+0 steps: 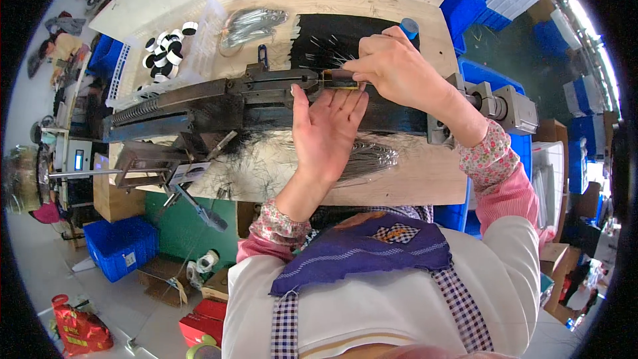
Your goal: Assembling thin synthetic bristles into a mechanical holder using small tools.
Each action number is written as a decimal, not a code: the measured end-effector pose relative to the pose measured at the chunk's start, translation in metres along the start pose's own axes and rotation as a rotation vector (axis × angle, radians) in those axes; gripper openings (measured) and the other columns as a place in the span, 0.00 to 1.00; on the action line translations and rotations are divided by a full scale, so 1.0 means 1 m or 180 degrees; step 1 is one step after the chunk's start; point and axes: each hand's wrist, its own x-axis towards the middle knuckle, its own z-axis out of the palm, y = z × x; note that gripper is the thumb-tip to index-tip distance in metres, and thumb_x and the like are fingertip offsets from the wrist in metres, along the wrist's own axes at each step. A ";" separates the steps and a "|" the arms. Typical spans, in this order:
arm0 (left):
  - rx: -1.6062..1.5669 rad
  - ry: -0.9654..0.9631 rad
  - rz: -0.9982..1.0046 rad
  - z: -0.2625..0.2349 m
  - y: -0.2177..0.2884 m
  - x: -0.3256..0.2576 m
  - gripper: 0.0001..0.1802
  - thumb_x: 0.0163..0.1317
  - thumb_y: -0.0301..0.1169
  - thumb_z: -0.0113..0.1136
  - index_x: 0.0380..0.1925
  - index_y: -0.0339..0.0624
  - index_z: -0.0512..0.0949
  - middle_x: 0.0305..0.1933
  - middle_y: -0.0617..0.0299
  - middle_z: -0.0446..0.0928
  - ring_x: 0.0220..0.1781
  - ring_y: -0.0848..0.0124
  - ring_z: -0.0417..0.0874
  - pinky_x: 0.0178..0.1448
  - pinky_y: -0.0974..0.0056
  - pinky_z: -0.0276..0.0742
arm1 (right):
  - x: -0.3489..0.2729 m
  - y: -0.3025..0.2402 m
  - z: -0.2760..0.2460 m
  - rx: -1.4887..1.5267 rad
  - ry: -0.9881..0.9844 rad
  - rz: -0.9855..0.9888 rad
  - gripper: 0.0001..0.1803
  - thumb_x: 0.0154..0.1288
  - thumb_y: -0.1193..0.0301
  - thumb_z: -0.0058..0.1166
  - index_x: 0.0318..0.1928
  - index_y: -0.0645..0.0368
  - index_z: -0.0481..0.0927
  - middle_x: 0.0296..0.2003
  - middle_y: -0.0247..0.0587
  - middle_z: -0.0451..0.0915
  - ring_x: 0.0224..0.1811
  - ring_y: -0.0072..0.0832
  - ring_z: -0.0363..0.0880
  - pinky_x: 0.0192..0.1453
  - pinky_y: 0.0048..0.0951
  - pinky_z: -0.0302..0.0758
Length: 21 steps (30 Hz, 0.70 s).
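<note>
Two hands at dark machine bar (219,100): right hand (392,66) pinches small rod (342,74); left hand (325,126) spread flat below; fingers could be nipped.

Single head-worn fisheye view, looking steeply down from above the person's chest onto the pale wooden workbench (412,179) at close range. The long dark metal machine (219,103) crosses the frame centre; straight edges bend toward the black circular rim, with floor visible lower left.
</note>
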 end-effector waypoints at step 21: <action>0.0549 0.0773 0.0486 0.020 0.000 -0.007 0.28 0.71 0.56 0.37 0.29 0.40 0.67 0.34 0.58 0.73 0.47 0.63 0.72 0.65 0.57 0.62 | -0.002 -0.050 0.004 -0.0746 0.0027 -0.0129 0.08 0.55 0.74 0.51 0.35 0.66 0.76 0.21 0.48 0.79 0.26 0.44 0.83 0.26 0.37 0.78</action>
